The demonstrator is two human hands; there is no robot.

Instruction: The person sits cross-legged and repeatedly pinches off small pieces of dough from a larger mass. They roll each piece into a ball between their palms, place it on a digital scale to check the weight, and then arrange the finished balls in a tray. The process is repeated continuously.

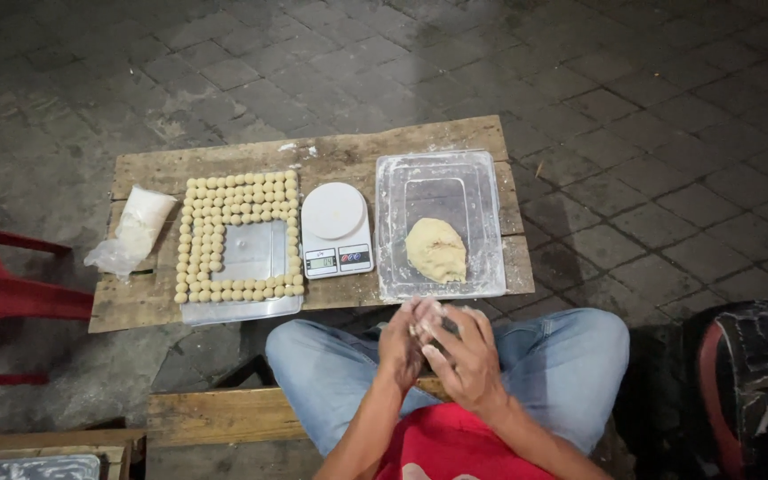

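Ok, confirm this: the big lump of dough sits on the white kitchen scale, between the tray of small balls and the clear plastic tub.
Not quite. The head view shows the scale bare; the big lump of dough lies inside the clear plastic tub. The scale does stand between the tray of small balls and that tub.

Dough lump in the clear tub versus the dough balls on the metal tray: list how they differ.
The dough lump is one big, uneven mass; the dough balls are many, small and round. The lump lies alone in the clear tub; the balls sit in neat rows round the edges of the metal tray. Both are the same pale yellow.
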